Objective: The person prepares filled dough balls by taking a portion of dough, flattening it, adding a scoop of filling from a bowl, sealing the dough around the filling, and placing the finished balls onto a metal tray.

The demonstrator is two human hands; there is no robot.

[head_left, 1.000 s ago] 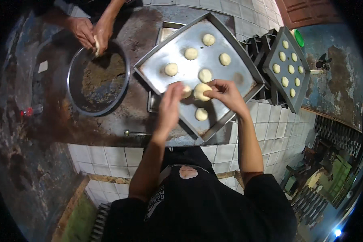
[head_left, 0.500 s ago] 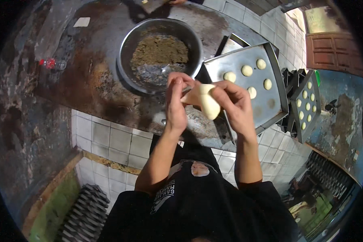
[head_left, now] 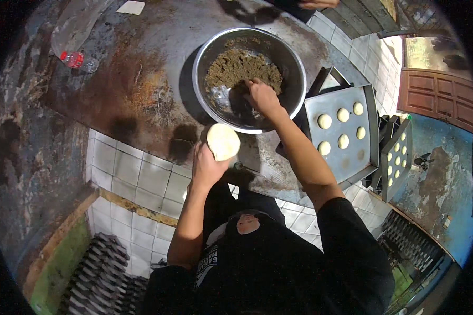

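Note:
My left hand (head_left: 207,165) holds a pale, flattened round of dough (head_left: 223,142) over the near edge of the table, below a wide metal bowl (head_left: 202,68). Crumbly brown filling (head_left: 244,68) covers much of the bowl's inside. My right hand (head_left: 264,100) reaches into the bowl, its fingers curled at the near part of the filling; what they hold, if anything, is hidden. Right of the bowl, a square metal tray (head_left: 370,152) bears several smooth pale dough balls (head_left: 343,114).
Another tray (head_left: 389,181) with dough balls rests on a dark stack at the right. A plastic bottle (head_left: 79,61) lies at the left, near a pale scrap (head_left: 130,7). A co-worker's hand (head_left: 318,3) shows at the top, beside the worn table (head_left: 142,89).
Both hands have left the tray. The dough is lifted and flattened in my left hand, while my right hand has let go and moved into the bowl. The view has turned.

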